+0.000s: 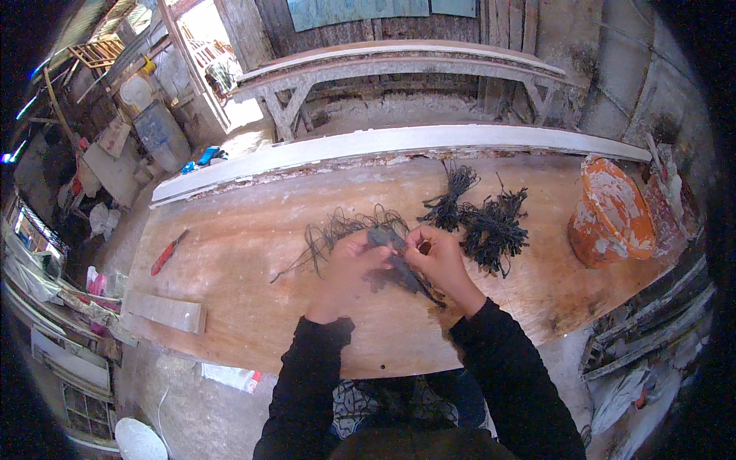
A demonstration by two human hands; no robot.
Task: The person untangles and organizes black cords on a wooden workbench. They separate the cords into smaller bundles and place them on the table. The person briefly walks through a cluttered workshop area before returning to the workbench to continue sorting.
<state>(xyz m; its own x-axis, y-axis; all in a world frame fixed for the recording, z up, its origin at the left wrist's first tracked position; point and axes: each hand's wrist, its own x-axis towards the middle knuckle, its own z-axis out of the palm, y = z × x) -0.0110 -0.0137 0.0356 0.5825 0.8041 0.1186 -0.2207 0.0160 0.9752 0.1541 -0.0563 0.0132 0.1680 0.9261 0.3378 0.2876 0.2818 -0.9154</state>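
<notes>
Over the middle of the wooden table, my left hand (pixel 354 259) is closed on a dark grey bunch of thin strands (pixel 418 282), whose lower end hangs toward the right. Close beside it, my right hand (pixel 441 262) has thumb and forefinger pinched together at the bunch; what exactly lies between those fingertips is too small to make out. Loose, looping black strands (pixel 341 225) spread on the table behind my left hand. Two gathered bundles lie beyond my right hand: a smaller dark bundle (pixel 454 195) and a larger dark bundle (pixel 497 230).
An orange bucket (pixel 609 215) smeared with white stands at the table's right. Red-handled pliers or a similar tool (pixel 169 253) and a pale block (pixel 169 313) lie left. A long white board (pixel 399 144) runs along the far edge, with a bench (pixel 399 67) behind.
</notes>
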